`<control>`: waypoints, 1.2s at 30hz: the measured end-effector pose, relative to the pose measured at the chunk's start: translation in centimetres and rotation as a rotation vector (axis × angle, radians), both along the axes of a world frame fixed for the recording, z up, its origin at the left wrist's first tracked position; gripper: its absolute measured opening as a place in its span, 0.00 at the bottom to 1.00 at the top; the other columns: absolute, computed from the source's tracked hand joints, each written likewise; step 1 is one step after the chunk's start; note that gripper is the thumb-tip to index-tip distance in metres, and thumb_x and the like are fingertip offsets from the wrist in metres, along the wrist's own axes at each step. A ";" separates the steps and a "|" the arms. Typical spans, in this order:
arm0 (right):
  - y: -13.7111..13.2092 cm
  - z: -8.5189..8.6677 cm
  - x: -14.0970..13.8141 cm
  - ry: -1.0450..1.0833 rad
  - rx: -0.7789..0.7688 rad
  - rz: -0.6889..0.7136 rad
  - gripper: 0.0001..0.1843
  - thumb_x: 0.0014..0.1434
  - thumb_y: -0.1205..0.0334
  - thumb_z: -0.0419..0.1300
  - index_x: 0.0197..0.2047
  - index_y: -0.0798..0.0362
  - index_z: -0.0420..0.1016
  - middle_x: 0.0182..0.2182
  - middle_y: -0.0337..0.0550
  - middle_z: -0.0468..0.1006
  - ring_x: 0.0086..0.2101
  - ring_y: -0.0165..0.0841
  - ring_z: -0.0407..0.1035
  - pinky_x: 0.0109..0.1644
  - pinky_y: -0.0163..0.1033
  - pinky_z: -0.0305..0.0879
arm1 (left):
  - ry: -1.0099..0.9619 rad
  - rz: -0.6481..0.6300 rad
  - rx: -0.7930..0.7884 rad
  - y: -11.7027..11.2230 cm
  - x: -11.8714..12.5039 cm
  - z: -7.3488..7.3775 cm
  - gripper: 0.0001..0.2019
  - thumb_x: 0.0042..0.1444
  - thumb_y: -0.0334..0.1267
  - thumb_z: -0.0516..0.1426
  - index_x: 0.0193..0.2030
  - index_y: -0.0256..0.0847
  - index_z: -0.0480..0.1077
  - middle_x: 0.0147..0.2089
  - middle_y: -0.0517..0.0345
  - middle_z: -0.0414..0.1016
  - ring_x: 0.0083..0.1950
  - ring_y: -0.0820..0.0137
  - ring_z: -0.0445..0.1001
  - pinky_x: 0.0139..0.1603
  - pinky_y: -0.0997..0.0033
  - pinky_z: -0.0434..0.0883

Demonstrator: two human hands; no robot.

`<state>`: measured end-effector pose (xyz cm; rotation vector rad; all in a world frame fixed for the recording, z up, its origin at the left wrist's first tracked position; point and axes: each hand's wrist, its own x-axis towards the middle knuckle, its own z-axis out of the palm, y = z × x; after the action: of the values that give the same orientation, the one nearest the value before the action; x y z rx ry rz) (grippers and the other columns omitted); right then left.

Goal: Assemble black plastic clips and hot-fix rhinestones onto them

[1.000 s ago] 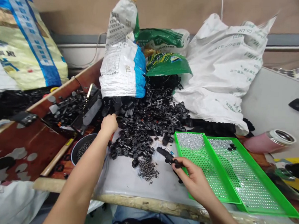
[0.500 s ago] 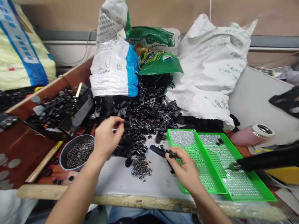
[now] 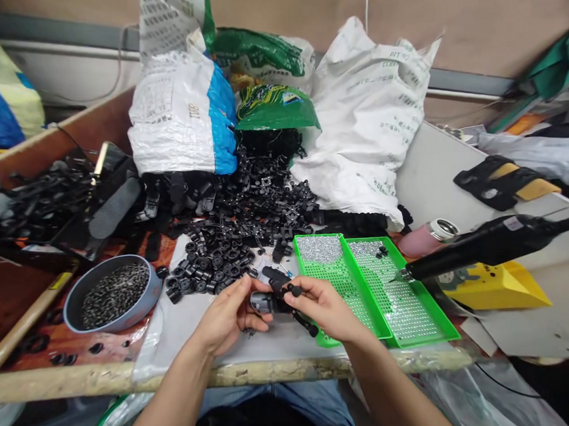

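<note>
My left hand and my right hand meet over the white sheet at the table's near edge. Both are closed on a small black plastic part with a grey end, held between them. My right fingers also pinch a small black piece on top of it. Just behind my hands lies a heap of black plastic rings and parts. A green perforated tray with small silver screws sits right of my right hand.
A grey bowl of small metal pieces stands at the left. White and green sacks are piled at the back. A black electric screwdriver hangs over a second green tray. A pink flask and yellow box lie right.
My left hand came back from the black heap to the front and joined my right hand on the part. The view swung to the right, bringing the screwdriver further in.
</note>
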<state>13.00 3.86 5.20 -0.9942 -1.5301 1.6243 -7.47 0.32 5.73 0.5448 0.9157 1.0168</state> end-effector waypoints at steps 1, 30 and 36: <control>0.0 0.5 0.4 -0.060 0.073 0.022 0.13 0.61 0.50 0.64 0.35 0.53 0.76 0.31 0.41 0.80 0.32 0.32 0.73 0.38 0.39 0.70 | -0.021 -0.040 -0.042 -0.2 0.0 -0.1 0.20 0.46 0.52 0.72 0.35 0.37 0.77 0.36 0.58 0.77 0.31 0.68 0.81 0.27 0.75 0.78; 0.3 0.3 -0.1 0.057 -0.009 -0.174 0.13 0.54 0.57 0.70 0.41 0.50 0.76 0.32 0.39 0.80 0.33 0.30 0.74 0.36 0.37 0.72 | -0.271 -0.060 -0.112 -2.1 1.8 0.3 0.25 0.53 0.31 0.69 0.57 0.49 0.73 0.43 0.58 0.81 0.40 0.68 0.83 0.39 0.68 0.82; 0.4 0.2 0.2 0.063 -0.003 -0.181 0.13 0.55 0.55 0.70 0.41 0.50 0.77 0.28 0.36 0.76 0.29 0.29 0.71 0.34 0.36 0.70 | -0.262 -0.034 -0.128 -1.9 2.0 0.1 0.24 0.54 0.31 0.68 0.57 0.46 0.72 0.41 0.57 0.81 0.39 0.67 0.83 0.38 0.69 0.82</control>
<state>13.16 4.28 5.36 -1.0413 -1.3553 1.5166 -5.48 -1.59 5.78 0.3097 0.7296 0.9654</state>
